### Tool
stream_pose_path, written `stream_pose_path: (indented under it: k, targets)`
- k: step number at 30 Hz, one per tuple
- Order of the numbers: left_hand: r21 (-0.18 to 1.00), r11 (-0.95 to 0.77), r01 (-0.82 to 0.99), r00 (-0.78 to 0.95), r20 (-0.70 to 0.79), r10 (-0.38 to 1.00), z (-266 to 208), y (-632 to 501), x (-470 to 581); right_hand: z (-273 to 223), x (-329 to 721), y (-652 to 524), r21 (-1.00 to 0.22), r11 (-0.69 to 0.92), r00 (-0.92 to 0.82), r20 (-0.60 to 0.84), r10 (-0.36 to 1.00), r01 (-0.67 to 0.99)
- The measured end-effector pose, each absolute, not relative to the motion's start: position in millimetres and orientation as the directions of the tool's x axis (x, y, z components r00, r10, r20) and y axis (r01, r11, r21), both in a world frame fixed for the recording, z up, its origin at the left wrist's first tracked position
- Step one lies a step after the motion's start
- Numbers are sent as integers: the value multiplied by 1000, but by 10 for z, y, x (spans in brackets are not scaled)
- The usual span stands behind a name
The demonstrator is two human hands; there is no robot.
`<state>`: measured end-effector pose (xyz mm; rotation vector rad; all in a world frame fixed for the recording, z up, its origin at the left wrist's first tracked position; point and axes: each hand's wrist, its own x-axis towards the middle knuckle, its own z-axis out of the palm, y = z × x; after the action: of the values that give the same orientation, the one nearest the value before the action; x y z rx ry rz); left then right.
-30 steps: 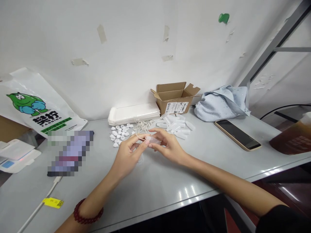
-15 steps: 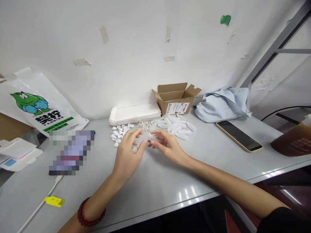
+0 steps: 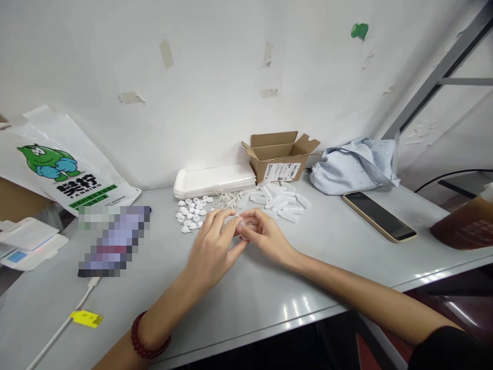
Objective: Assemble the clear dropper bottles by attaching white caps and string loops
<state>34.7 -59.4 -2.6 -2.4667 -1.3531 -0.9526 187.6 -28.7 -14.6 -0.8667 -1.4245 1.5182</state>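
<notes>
Both my hands meet over the desk in front of a heap of small parts. My right hand is closed, its thumb and fingers pinching a small translucent plastic tube, which is mostly hidden. My left hand curls around the same spot, fingers bent and fingertips at the tube; its exact grip is partly covered. Just beyond lie several loose translucent tubes, a tangle of thin white strings and several small white pointed caps.
Against the wall sit a stack of white trays and an open cardboard box. To the right are a light blue cloth bag, a phone and a brown drink. A printed white bag and a cable are on the left.
My left hand has moved right and closed in on my right hand, which stays nearly in place with the tube. The gap between the hands is gone.
</notes>
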Motion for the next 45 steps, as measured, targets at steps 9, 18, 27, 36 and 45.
stream_pose_path:
  k: [9,18,27,36,45]
  targets:
    - [450,-408,795,302,289,908,89,-553,205,-188,1886,-242,-981,158,-415,99,905,109]
    - [479,-350,805,360,75,930,114,-570,129,-200,1892,-252,-827,399,-506,165,846,397]
    - [456,-385,802,384,100,918,67,-557,93,-190,1899,-262,-780,464,-543,193,817,420]
    - [430,-394,812,403,75,912,73,-556,92,-192,1909,-262,-769,475,-561,185,807,429]
    - [428,-418,801,426,83,901,63,-557,62,-200,1906,-269,-764,480,-569,182,802,431]
